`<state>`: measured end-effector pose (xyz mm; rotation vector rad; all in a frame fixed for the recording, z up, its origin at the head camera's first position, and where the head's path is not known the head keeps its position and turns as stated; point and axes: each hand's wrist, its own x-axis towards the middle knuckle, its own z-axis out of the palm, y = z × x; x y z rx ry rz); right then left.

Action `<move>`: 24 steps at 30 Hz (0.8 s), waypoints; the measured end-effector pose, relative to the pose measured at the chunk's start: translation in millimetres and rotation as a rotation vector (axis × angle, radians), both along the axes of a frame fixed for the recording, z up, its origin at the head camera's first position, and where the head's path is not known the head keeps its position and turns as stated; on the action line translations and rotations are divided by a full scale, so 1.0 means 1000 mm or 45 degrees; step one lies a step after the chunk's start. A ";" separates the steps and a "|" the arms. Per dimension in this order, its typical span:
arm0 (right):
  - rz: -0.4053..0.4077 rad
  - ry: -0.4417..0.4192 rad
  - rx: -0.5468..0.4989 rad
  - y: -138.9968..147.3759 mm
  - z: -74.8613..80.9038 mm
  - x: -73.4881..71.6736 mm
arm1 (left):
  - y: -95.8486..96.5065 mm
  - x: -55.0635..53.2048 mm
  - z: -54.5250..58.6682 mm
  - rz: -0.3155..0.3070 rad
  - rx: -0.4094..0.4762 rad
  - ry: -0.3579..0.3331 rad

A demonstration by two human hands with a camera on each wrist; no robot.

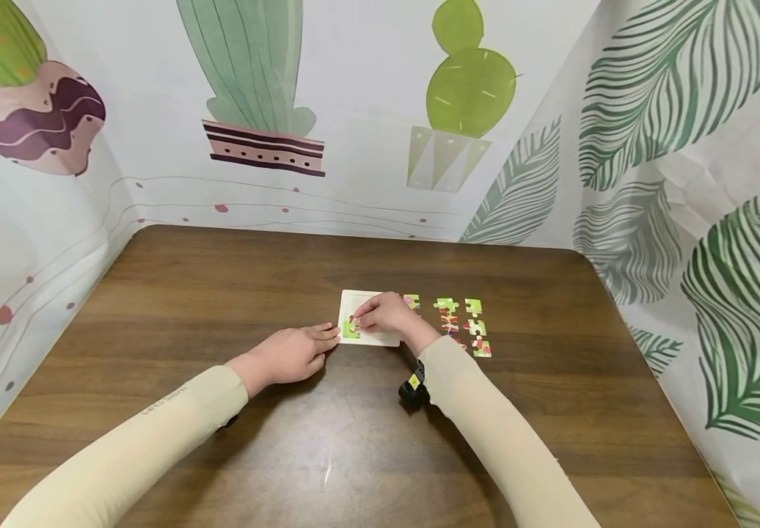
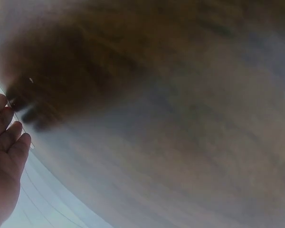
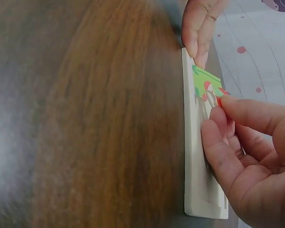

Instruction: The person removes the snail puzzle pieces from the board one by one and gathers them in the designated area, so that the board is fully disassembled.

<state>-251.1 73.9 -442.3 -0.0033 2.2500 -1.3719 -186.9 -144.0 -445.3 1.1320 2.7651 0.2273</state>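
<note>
A shallow white puzzle tray (image 1: 380, 339) lies on the table before me. In its near left corner sits a green jigsaw piece (image 3: 204, 78). My right hand (image 1: 386, 312) is over the tray and pinches a small puzzle piece (image 3: 211, 97) between thumb and fingers, right at the green piece's edge; most of the pinched piece is hidden by the fingertips. My left hand (image 1: 294, 354) lies palm down with relaxed, extended fingers, their tips at the tray's left edge. Only part of the left hand (image 2: 4, 152) shows in the left wrist view.
Several loose jigsaw pieces lie right of the tray, among them a green one (image 1: 446, 303) and a corner one (image 1: 482, 347). One piece (image 1: 411, 301) is close by the tray's right side. The brown wooden table (image 1: 241, 271) ends at a patterned cloth wall (image 1: 367, 198).
</note>
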 end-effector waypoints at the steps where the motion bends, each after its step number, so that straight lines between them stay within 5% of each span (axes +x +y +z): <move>1: 0.006 -0.002 -0.001 0.000 0.000 0.000 | 0.000 0.000 0.000 0.001 -0.002 0.000; 24: -0.004 0.044 -0.021 0.000 -0.006 0.000 | 0.000 0.001 -0.001 -0.027 -0.013 0.076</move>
